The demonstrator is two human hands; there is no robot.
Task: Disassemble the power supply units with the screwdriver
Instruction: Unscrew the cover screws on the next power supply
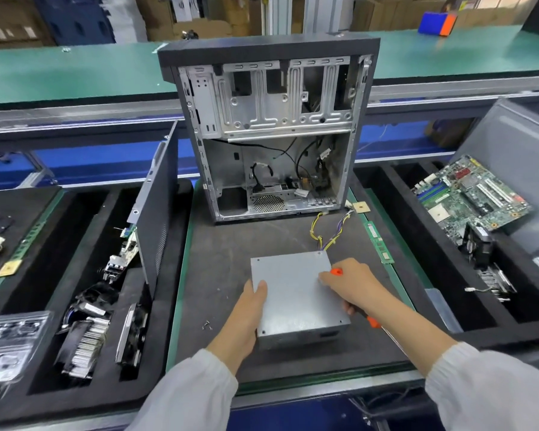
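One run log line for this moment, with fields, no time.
step: PSU on mat | left hand: steadies PSU edge | right hand: holds screwdriver | lid: still on

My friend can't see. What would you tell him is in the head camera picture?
A person steadies a grey power supply unit on a dark mat with the left hand, while the right hand grips an orange-handled screwdriver at its right edge. Behind it stands an opened, mostly emptied computer case; a motherboard lies to the right.

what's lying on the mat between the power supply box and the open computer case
In the head view, only the grey metal power supply box's yellow and purple wire bundle crosses the dark mat toward the open computer case.
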